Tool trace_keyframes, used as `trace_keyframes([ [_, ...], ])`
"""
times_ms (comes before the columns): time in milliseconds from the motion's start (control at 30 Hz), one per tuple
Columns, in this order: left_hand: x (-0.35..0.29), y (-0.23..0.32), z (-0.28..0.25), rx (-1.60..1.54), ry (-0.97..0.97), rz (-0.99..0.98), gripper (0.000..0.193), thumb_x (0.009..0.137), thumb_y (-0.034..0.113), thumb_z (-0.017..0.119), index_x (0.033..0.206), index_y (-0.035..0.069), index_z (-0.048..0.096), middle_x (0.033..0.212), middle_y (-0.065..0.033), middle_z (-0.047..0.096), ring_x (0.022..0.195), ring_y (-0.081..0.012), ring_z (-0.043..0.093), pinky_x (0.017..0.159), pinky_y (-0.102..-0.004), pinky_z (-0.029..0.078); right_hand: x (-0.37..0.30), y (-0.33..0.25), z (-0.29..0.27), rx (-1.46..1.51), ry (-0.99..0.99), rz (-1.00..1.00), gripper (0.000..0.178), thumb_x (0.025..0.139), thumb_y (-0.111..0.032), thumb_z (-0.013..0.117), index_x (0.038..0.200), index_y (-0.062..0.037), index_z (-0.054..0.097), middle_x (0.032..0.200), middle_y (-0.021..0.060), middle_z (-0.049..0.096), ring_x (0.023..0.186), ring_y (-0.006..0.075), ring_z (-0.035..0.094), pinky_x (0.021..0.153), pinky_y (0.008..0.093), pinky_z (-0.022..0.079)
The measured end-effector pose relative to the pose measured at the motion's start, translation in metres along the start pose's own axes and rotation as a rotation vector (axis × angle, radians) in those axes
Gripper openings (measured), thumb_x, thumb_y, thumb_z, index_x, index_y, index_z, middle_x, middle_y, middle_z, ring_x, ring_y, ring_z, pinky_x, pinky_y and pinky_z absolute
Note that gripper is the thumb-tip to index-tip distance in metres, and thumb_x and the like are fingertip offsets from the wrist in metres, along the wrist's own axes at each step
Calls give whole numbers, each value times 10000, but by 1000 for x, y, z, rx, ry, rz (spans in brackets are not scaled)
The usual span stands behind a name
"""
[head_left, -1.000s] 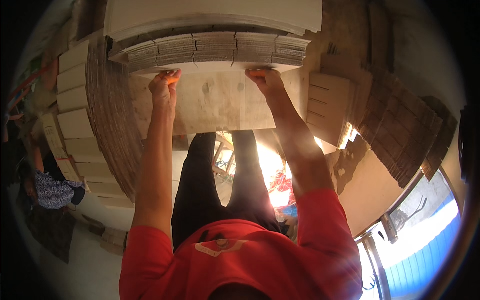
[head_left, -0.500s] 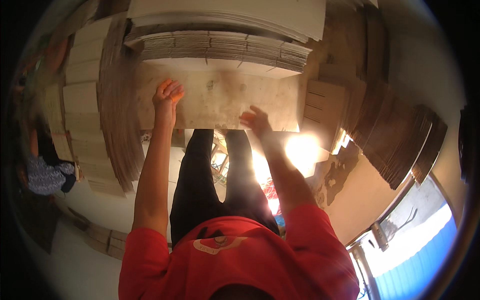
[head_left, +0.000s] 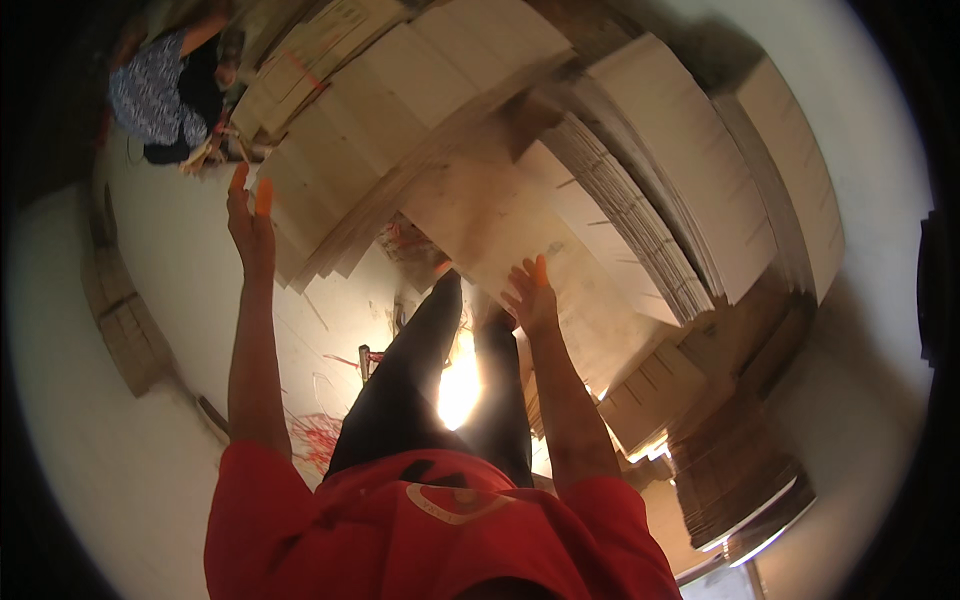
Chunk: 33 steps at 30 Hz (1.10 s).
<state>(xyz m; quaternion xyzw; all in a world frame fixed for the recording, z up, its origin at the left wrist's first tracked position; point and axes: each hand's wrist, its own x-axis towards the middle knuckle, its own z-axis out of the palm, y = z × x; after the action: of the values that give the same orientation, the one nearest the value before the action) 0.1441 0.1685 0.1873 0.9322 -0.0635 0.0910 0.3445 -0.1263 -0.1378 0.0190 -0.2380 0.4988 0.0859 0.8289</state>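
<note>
My left hand (head_left: 250,222) is raised at the left, holding nothing, its fingers and thumb apart. An orange covering shows on its thumb. It is nearest the left end of a long row of stacked flat cardboard sheets (head_left: 385,118), with the pale floor behind it. My right hand (head_left: 533,295) hovers over a tan tabletop (head_left: 480,225), empty, with fingers spread; one digit has an orange covering. Beyond that hand lies a bundle of slotted flat cardboard (head_left: 635,215) on the tabletop. Whether the right hand touches the surface, I cannot tell.
Another person (head_left: 160,95) in a patterned garment is at the upper left. Tall cardboard stacks (head_left: 685,150) line the far right, and more slotted sheets (head_left: 650,400) stand at the lower right. Red strands (head_left: 318,440) lie on the floor (head_left: 180,260). Bright light glares between my legs.
My view has turned left, so the table and stacks appear tilted. My left hand has moved from above the table toward the left stacks, its fingers spreading. My right hand's fingers have opened.
</note>
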Motion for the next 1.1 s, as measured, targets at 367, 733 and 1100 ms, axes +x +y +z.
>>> trace_keyframes([
  [367,38,-37,13,259,-190,211,608,740,279,728,1240,19,499,1275,-181,486,1220,-337,424,1015,-397,360,121,71,147,88,67,143,942,803,-688,488,1423,-23,238,1404,189,337,1324,333,278,1055,511,244],
  [733,55,-32,65,394,-606,509,547,820,402,579,1318,205,468,1417,-60,355,1323,-281,298,1031,-466,275,191,144,233,119,-30,218,885,818,-680,459,1416,-55,271,1415,142,344,1317,318,292,1055,524,233],
  [1100,-16,17,89,393,-495,312,585,765,426,620,1293,214,486,1339,-86,418,1181,-280,412,974,-494,300,129,125,95,33,105,224,881,817,-683,456,1415,-62,273,1416,140,344,1319,316,290,1054,528,231],
])
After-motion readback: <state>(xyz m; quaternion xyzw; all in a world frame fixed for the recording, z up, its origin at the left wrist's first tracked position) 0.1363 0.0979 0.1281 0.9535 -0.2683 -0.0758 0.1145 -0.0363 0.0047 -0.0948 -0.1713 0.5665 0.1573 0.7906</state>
